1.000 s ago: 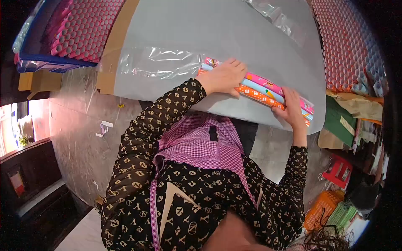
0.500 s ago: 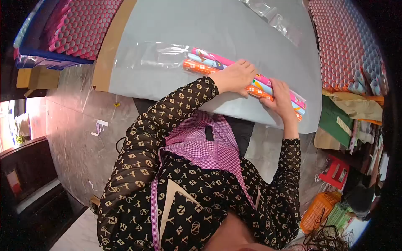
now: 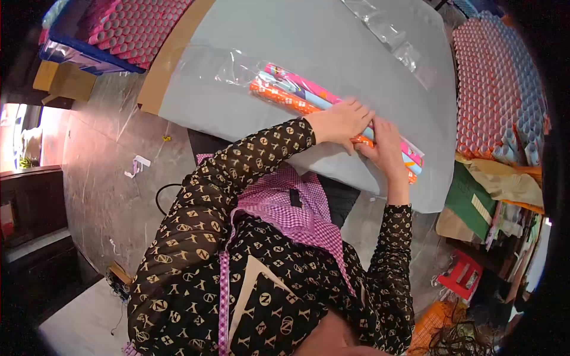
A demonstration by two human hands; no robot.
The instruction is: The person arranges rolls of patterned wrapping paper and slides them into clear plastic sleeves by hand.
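Three patterned paper rolls [image 3: 285,95], pink, light blue and orange, lie side by side at a slant on the grey table. A clear plastic bag [image 3: 222,68] covers them, and its loose, wrinkled end stretches out to the left. My left hand [image 3: 341,121] is closed over the middle of the rolls, thumb on the near side and fingers across the top. Close beside it, my right hand [image 3: 385,145] wraps round them nearer their right end. The hands almost touch and hide the part of the rolls beneath them.
More clear bags [image 3: 392,38] lie on the far part of the grey tabletop [image 3: 285,35]. A blue crate [image 3: 89,56] of pink rolls stands at the left. Stacked rolls [image 3: 493,89] rise at the right, above a green folder [image 3: 475,202]. A red stool [image 3: 460,276] is on the floor.
My right hand has slid left along the rolls, close to my left hand. The rolls appear shifted slightly left as the camera view has turned a little.
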